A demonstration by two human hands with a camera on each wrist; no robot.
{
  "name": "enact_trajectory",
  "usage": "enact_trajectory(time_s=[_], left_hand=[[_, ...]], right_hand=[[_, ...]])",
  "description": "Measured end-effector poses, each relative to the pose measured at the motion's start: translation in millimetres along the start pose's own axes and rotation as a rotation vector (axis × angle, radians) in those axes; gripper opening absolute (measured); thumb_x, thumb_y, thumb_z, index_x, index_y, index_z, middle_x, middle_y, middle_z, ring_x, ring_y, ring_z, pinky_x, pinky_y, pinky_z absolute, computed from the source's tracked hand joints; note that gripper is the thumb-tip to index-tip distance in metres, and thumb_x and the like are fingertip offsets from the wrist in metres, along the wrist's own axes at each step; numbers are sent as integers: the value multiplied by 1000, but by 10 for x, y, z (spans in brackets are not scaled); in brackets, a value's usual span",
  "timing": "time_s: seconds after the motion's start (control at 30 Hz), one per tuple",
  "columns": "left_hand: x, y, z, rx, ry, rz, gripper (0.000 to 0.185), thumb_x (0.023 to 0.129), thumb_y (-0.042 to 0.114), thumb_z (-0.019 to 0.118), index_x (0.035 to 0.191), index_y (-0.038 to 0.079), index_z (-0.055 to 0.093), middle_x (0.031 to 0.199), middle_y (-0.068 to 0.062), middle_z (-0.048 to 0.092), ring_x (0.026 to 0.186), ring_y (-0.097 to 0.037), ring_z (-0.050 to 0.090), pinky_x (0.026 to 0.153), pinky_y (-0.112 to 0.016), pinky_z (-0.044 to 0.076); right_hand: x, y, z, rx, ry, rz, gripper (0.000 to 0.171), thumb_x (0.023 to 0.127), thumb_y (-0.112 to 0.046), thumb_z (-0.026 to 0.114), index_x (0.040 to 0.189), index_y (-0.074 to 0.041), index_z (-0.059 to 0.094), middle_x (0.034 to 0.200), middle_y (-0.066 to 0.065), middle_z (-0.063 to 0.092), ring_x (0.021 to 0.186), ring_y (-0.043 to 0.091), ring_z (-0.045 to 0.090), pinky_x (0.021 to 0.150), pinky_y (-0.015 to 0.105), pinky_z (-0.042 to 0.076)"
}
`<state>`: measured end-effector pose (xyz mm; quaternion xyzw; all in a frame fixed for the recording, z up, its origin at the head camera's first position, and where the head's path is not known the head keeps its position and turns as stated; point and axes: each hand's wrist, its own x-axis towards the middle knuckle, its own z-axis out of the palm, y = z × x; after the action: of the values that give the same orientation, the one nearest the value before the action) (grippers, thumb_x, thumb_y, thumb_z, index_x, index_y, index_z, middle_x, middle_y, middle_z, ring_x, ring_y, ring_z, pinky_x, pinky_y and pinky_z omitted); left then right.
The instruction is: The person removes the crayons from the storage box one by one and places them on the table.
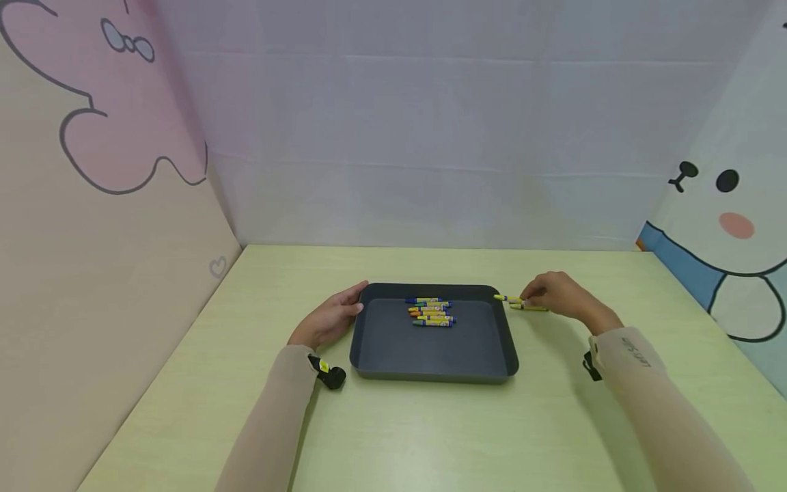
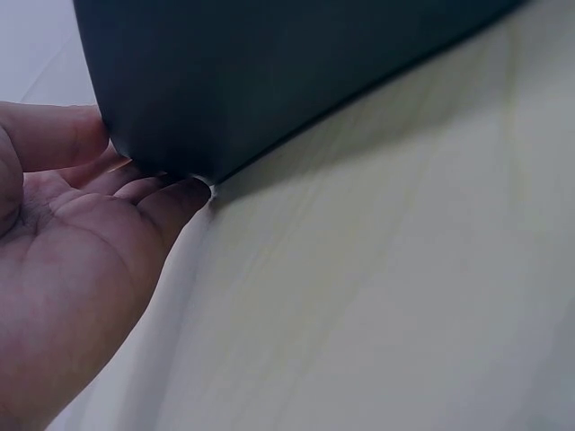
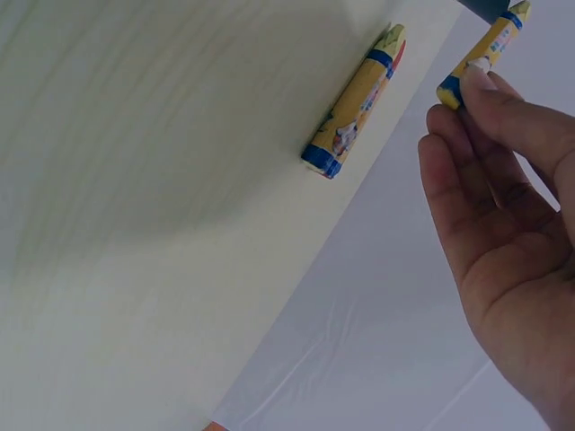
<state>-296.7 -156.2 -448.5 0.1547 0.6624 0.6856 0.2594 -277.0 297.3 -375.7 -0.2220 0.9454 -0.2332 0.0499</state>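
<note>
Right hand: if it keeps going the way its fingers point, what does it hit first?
Probably the dark tray. The right hand points left across the table, pinching a crayon whose tip sits near the tray's far right corner. A second crayon lies beside it. Depth is unclear.

Both arms reach forward in pale long sleeves, forearms angled inward. The left hand [image 1: 328, 319] lies low with its palm turned toward the right, fingers [image 2: 166, 193] straight and relaxed, the fingertips pressed flat against something dark, the thumb lying along its top edge. The right hand [image 1: 556, 295] is stretched farther out — knuckles up, fingers [image 3: 503, 117] bent downward, the tips pinching a thin stick-like item against the thumb. Each wrist carries a small black strap-mounted device — the left one shows clearly beside the sleeve cuff.
</note>
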Motion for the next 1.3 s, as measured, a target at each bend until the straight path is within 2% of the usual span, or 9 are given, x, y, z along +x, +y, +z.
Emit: enact_trajectory(time_s=[0.17, 0.43, 0.97, 1.3], left_hand=[[0, 6, 3, -4, 1, -4, 63, 102, 0, 34, 156, 12, 4, 162, -7, -13, 148, -25, -15, 121, -45, -1], [-9, 13, -4, 0, -5, -4, 63, 102, 0, 34, 156, 12, 3, 162, -7, -14, 148, -25, -15, 121, -45, 0], [-15, 28, 19, -8, 8, -17, 63, 102, 0, 34, 156, 12, 4, 162, -7, -13, 149, -26, -12, 121, -46, 1], [-10, 28, 8, -27, 5, -16, 63, 102, -1, 34, 156, 11, 3, 162, -6, -14, 148, -26, -13, 121, -45, 0]], right_hand=[[-25, 54, -3, -23, 0, 33, 14, 87, -3, 66, 99, 2, 73, 96, 17, 71, 84, 28, 66, 69, 37, 54], [-95, 170, 32, -31, 11, 38, 14, 87, 1, 63, 98, 5, 72, 96, 19, 69, 86, 34, 64, 72, 36, 54], [-92, 281, 122, -87, 42, 6, 10, 82, 5, 67, 90, 4, 74, 89, 18, 71, 85, 35, 65, 75, 45, 54], [-106, 279, 133, -73, 34, 59, 12, 82, 5, 68, 93, 5, 73, 92, 20, 70, 86, 34, 65, 75, 43, 55]])
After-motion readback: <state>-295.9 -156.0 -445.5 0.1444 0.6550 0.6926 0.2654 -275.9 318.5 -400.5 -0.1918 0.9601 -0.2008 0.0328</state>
